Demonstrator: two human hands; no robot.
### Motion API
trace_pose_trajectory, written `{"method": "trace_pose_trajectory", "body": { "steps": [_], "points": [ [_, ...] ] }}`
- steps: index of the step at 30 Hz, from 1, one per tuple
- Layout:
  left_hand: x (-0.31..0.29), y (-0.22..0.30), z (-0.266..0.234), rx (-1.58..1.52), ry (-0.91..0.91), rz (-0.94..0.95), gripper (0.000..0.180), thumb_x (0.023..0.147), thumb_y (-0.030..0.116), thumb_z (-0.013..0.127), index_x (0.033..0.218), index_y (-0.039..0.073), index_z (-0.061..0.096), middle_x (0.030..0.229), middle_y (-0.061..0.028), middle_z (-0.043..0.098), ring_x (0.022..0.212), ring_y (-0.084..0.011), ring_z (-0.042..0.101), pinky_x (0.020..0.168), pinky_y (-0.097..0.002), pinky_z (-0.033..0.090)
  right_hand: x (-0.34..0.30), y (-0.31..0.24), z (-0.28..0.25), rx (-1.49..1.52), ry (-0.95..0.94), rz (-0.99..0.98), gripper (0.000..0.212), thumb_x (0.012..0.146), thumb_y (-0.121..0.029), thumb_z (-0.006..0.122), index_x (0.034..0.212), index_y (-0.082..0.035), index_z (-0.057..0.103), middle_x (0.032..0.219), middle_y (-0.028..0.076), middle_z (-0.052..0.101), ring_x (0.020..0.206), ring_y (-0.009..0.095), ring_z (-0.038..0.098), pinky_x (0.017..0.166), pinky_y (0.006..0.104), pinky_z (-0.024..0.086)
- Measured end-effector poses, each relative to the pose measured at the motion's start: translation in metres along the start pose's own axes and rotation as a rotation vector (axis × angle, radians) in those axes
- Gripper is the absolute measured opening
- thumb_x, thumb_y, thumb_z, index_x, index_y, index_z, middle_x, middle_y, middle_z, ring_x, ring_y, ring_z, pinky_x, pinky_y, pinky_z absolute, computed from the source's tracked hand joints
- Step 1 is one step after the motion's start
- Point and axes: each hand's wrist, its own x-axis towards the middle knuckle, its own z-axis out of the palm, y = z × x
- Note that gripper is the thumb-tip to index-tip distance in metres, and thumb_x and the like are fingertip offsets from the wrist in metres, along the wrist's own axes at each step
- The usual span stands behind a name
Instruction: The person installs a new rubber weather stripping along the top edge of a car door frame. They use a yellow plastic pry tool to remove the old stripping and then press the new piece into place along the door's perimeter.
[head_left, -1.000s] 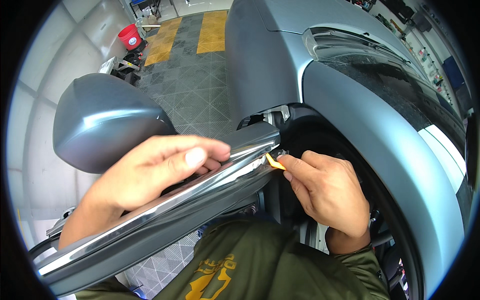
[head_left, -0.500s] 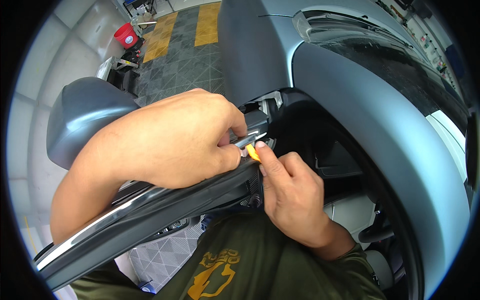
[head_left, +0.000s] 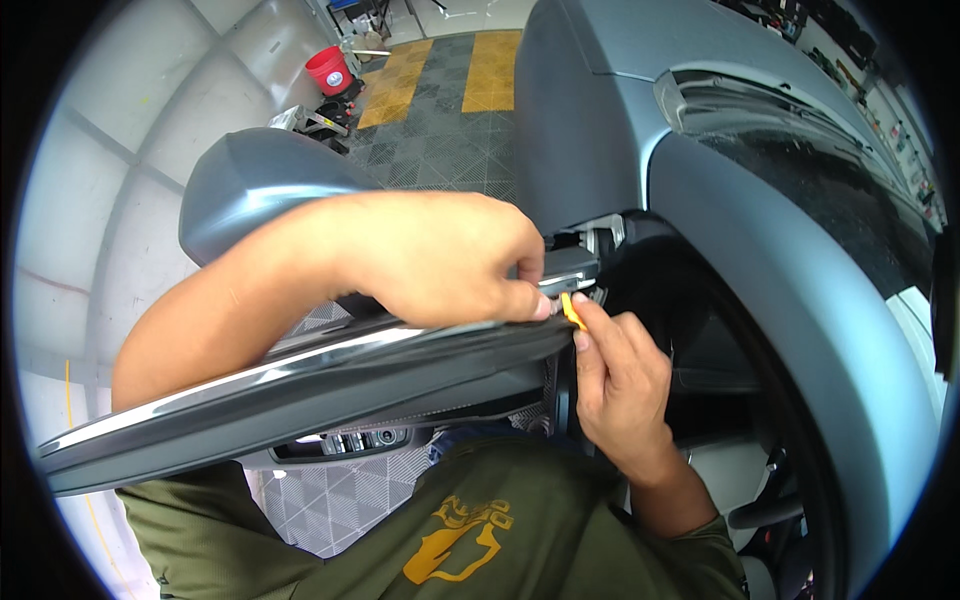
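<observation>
My left hand (head_left: pixel 455 255) reaches over the top edge of an opened car door, its fingers bent and the thumb pressed in at the door's front corner. What lies between those fingertips is hidden. A small yellow tool (head_left: pixel 570 311), flat and short, is pinched between the thumb and forefinger of my right hand (head_left: pixel 627 375). Its tip meets the same corner, just beside my left thumb. A bright chrome trim strip (head_left: pixel 265 375) runs along the door's top edge, with a black rubber seal (head_left: pixel 300 405) below it, under my left forearm.
A blue-grey side mirror (head_left: pixel 265 190) juts from the door's far side. The car's matching pillar (head_left: pixel 790 270) curves down on the right, near the windshield (head_left: pixel 800 150). A red bucket (head_left: pixel 328 72) stands beyond on grey and yellow floor tiles (head_left: pixel 400 150).
My view has shifted, so the door, the car and both hands sit farther right. Both hands stay at the same door corner, and the yellow tool is still in my right hand.
</observation>
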Motion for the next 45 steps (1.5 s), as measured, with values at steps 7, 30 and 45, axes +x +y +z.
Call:
{"method": "trace_pose_trajectory", "body": {
  "steps": [7,30,45],
  "points": [
    [-0.023,-0.010,0.002,-0.210,0.092,-0.008,0.036,0.096,0.029,0.064,0.109,-0.005,0.065,0.081,-0.0111,0.070,0.070,-0.0175,0.066,0.063,-0.0324,0.051,0.000,0.000,0.005,0.152,0.007,0.069,0.036,0.087,0.005,0.063,0.123,0.002,0.064,0.074,0.010,0.051,0.055,0.021,0.050,0.050,0.0324,0.043],
    [-0.038,-0.055,0.181,-1.094,1.349,0.553,0.012,0.096,0.014,0.061,0.101,0.008,0.053,0.100,-0.0122,0.062,0.099,-0.0323,0.064,0.082,-0.0416,0.046,0.028,-0.002,-0.022,0.415,-0.291,-0.122,0.032,0.071,0.000,0.066,0.103,0.002,0.071,0.095,0.012,0.057,0.061,0.015,0.056,0.050,0.0258,0.046],
    [-0.066,-0.086,0.148,-0.844,0.888,0.541,0.064,0.068,-0.023,0.072,0.121,0.011,0.061,0.110,-0.0106,0.070,0.099,-0.0321,0.066,0.080,-0.0433,0.048,0.093,0.006,-0.020,0.182,-0.327,-0.082,0.030,0.078,0.005,0.064,0.109,0.007,0.066,0.087,0.016,0.068,0.068,0.026,0.062,0.062,0.0338,0.049]
  ]
}}
